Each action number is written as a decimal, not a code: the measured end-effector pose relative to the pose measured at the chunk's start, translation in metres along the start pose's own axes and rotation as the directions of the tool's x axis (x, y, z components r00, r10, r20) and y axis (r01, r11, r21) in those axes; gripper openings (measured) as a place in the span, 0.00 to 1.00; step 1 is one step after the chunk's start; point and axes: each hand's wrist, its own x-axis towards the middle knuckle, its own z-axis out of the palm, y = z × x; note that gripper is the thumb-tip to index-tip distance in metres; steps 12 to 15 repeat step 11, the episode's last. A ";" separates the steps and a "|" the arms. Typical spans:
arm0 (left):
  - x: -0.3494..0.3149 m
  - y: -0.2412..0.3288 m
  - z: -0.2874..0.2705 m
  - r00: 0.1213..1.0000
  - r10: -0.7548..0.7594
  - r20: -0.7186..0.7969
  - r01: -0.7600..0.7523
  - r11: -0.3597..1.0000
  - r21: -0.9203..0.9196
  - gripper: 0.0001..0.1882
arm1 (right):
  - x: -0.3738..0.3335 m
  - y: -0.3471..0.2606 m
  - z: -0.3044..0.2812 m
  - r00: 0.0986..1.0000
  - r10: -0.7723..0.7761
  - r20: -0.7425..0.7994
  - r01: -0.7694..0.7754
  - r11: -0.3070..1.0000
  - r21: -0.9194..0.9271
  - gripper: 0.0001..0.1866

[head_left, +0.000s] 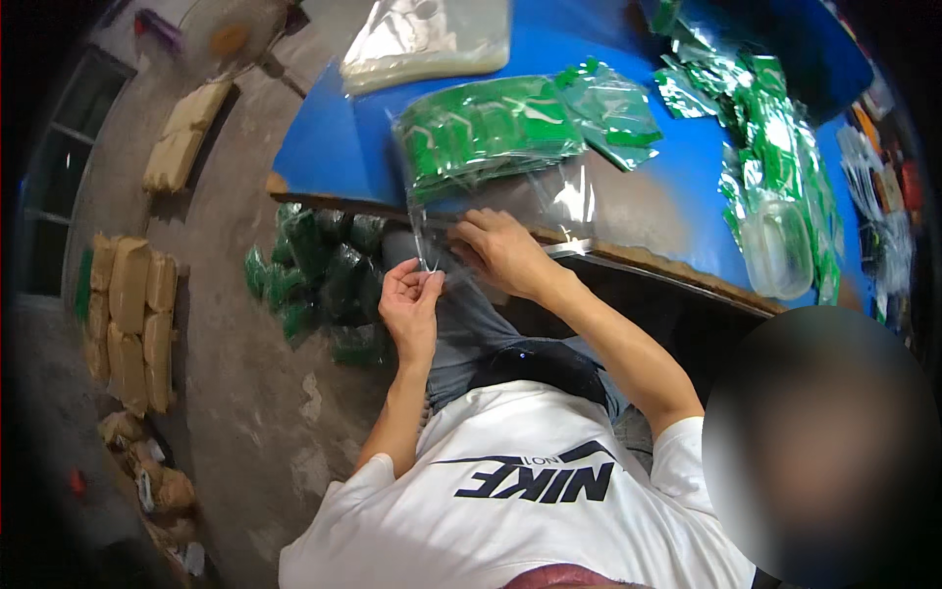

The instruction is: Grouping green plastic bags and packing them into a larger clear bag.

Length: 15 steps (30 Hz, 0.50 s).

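A clear plastic bag (564, 196) lies at the near edge of the blue table, with a row of green packets (491, 133) inside it. Its loose end reaches over the edge toward me. My left hand (410, 306) pinches a corner of that film between thumb and fingertips, just off the table. Close by on the right, my right hand (502, 253) has its fingers curled together on the same loose end; its fingertips are partly hidden. Several flat green packets (618, 113) rest against the far right end of the bag.
A stack of clear bags (427, 44) lies at the table's back left. Toward the right are a heap of green packets (770, 137) and a clear plastic tub (777, 250). Filled green bundles (329, 260) sit on the floor under the table; brown parcels (130, 314) stand farther left.
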 end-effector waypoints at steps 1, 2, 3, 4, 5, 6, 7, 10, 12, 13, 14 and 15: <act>-0.003 0.001 -0.005 0.999 -0.022 -0.025 0.021 1.000 -0.011 0.20 | 0.003 -0.003 0.005 1.000 -0.018 0.014 0.016 0.991 0.132 0.12; -0.005 0.010 0.004 0.998 -0.044 -0.045 0.044 0.999 -0.005 0.18 | 0.002 -0.003 0.003 0.997 -0.007 0.078 -0.007 0.984 0.181 0.14; -0.003 0.006 0.007 1.000 -0.021 -0.006 0.021 0.998 -0.057 0.16 | 0.000 0.001 -0.004 0.990 -0.002 0.144 -0.031 0.973 0.227 0.16; -0.003 0.008 0.012 0.999 -0.048 0.000 0.048 0.993 -0.107 0.16 | 0.000 0.005 -0.003 0.984 0.052 0.168 -0.092 0.967 0.238 0.16; -0.002 0.006 0.011 0.999 -0.028 0.017 0.030 0.986 -0.165 0.16 | 0.004 0.002 -0.008 0.974 0.096 0.205 -0.142 0.965 0.222 0.14; -0.003 0.005 0.006 1.000 -0.020 0.000 0.019 0.989 -0.146 0.16 | 0.009 -0.003 -0.011 0.957 0.107 0.269 -0.175 0.954 0.243 0.13; -0.004 0.005 0.000 1.000 -0.012 -0.013 0.010 0.992 -0.127 0.16 | 0.014 -0.007 -0.010 0.936 0.120 0.331 -0.211 0.943 0.257 0.12; -0.007 0.003 -0.004 0.999 -0.045 -0.012 0.042 0.988 -0.152 0.16 | 0.014 -0.003 0.001 0.944 0.023 0.329 -0.100 0.971 0.217 0.11; -0.006 0.004 -0.005 0.998 -0.055 -0.008 0.053 0.986 -0.158 0.16 | 0.017 -0.003 0.002 0.944 0.018 0.329 -0.095 0.972 0.217 0.11; -0.006 0.004 -0.005 0.998 -0.055 -0.008 0.053 0.986 -0.158 0.16 | 0.017 -0.003 0.002 0.944 0.018 0.329 -0.095 0.972 0.217 0.11; -0.006 0.004 -0.005 0.998 -0.055 -0.008 0.053 0.986 -0.158 0.16 | 0.017 -0.003 0.002 0.944 0.018 0.329 -0.095 0.972 0.217 0.11; -0.006 0.004 -0.005 0.998 -0.055 -0.008 0.053 0.986 -0.158 0.16 | 0.017 -0.003 0.002 0.944 0.018 0.329 -0.095 0.972 0.217 0.11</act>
